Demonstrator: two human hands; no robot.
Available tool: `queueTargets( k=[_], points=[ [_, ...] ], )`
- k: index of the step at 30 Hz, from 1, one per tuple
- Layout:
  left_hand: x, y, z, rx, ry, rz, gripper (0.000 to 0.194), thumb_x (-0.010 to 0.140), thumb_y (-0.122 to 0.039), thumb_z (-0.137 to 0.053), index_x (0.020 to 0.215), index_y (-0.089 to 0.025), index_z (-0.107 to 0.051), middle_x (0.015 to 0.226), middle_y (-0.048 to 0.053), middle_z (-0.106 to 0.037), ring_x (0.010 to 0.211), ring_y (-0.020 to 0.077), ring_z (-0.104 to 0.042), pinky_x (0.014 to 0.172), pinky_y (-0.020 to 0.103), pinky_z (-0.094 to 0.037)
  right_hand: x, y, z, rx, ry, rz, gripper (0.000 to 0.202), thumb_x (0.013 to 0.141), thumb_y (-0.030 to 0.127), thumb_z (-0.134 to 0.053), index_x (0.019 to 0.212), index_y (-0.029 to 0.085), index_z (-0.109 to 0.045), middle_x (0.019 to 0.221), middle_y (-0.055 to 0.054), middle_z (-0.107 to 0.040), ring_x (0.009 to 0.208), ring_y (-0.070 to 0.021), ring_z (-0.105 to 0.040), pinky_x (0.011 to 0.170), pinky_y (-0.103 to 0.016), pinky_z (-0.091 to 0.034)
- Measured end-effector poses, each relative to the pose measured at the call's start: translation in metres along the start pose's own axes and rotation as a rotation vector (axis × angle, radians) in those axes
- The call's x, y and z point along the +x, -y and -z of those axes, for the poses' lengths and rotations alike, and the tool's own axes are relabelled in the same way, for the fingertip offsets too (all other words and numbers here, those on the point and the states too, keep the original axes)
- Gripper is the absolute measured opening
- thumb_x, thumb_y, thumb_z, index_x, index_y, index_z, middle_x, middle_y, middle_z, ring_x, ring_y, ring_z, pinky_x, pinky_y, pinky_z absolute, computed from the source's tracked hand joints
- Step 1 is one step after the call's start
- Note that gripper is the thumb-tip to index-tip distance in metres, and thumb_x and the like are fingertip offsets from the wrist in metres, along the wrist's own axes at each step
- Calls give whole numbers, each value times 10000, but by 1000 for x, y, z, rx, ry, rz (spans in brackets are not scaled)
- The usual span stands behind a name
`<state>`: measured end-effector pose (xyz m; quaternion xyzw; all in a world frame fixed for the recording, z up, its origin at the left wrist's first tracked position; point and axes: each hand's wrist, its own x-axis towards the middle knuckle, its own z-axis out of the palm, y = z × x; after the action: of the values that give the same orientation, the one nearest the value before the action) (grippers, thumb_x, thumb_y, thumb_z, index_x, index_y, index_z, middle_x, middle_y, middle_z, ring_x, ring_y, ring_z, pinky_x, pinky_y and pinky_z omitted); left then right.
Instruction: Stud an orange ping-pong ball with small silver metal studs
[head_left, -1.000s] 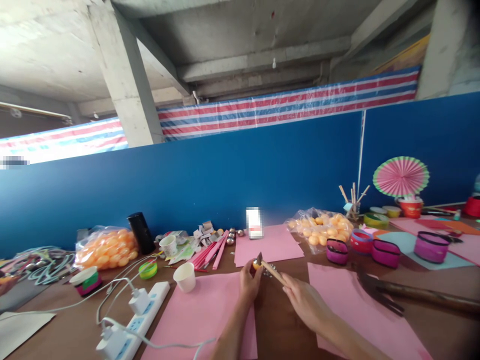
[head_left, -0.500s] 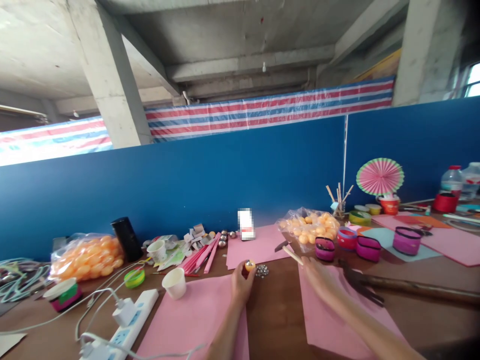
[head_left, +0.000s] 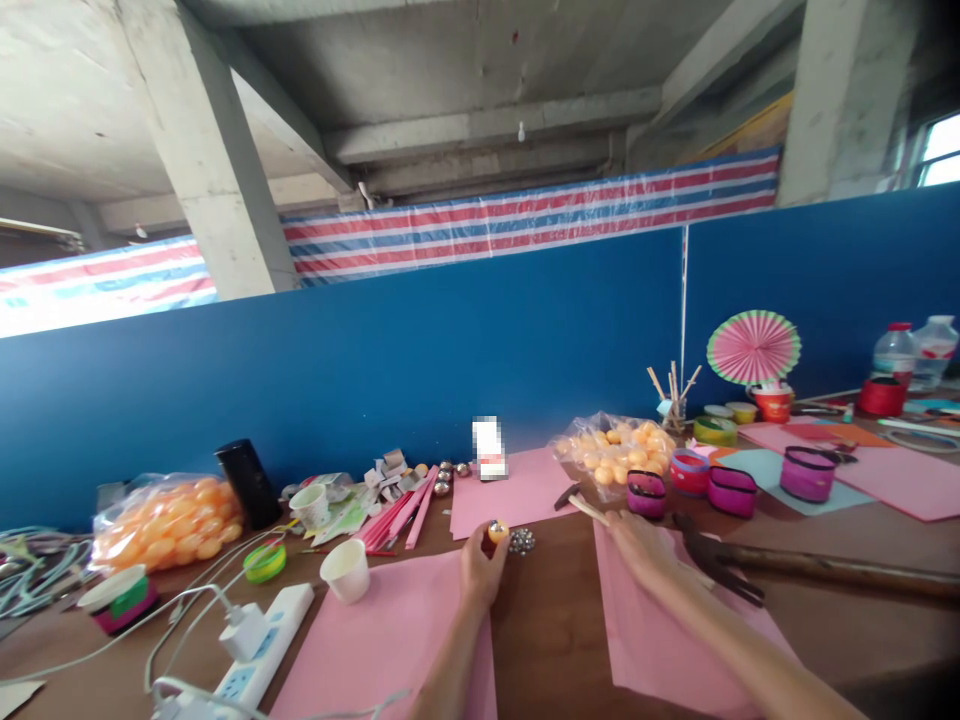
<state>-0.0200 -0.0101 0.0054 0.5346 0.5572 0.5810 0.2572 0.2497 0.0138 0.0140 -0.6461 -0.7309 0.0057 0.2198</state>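
Observation:
My left hand [head_left: 481,566] holds a small orange ball [head_left: 498,533] between thumb and fingers, with a silvery spot on its top. Just right of it lies a cluster of small silver balls [head_left: 522,541] on the brown table. My right hand [head_left: 632,541] is closed round the light wooden handle of a small hammer [head_left: 588,508], whose dark head points left, toward the ball. Under my right forearm lies a pink sheet [head_left: 622,640]; another pink sheet [head_left: 390,640] lies under my left forearm.
A white paper cup [head_left: 346,571] stands left of my left hand. A power strip [head_left: 262,640] with cables is farther left. Bags of orange balls [head_left: 169,525] sit on both sides. A large hammer [head_left: 825,568] lies right, near purple containers [head_left: 731,492]. A blue partition [head_left: 420,360] stands behind.
The view has shifted slightly. The small hammer's head is a little closer to the table and its handle shows at another angle. My left hand still holds the orange ball.

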Motion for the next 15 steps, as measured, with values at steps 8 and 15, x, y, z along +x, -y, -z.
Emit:
queueTargets(
  k=[8, 15],
  points=[
    [0, 3, 0, 7, 10, -8, 410, 631, -386, -607, 956, -136, -587, 820, 70, -669, 717, 185, -630, 681, 295, -500, -2, 5, 8, -286, 4, 48, 314, 821, 80, -301, 880, 198, -586, 899, -91, -565, 835, -246, -526, 610, -298, -345],
    [-1, 3, 0, -10, 24, -10, 406, 631, -378, -613, 961, -143, -589, 831, 67, -670, 717, 177, -631, 680, 285, -498, -1, 12, 15, -270, 43, 32, 331, 810, 73, -309, 936, 176, -598, 915, -116, -572, 847, -264, -524, 634, -320, -370]
  ],
)
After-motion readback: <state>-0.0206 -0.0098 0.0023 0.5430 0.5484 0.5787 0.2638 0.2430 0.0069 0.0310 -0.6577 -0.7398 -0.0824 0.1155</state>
